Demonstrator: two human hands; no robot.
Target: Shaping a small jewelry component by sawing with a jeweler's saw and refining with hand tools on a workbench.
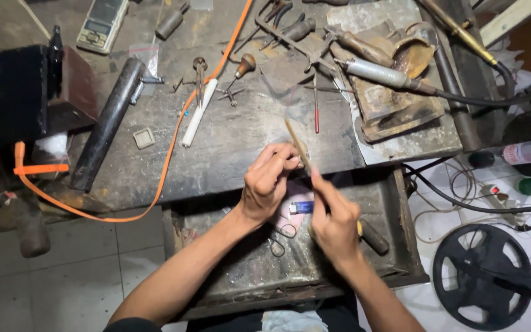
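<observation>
My left hand (270, 182) is raised over the open drawer (401, 246), its fingertips pinched on something too small to make out. My right hand (334, 222) sits just to the right and grips a thin stick-like tool (296, 141) that slants up past the left fingertips and looks blurred. A dark handle (375, 238) shows below the right hand; whether the hand holds it is unclear. Both hands hover at the front edge of the worn workbench (241, 147).
An orange hose (170, 154) loops across the bench. A black metal bar (109, 123), a white stick (199, 114), small gravers, a rotary handpiece (379, 74) and a pocket scale (101, 23) lie on it. Scissors (281, 237) rest in the drawer. Cables and a black fan (483, 276) occupy the floor at right.
</observation>
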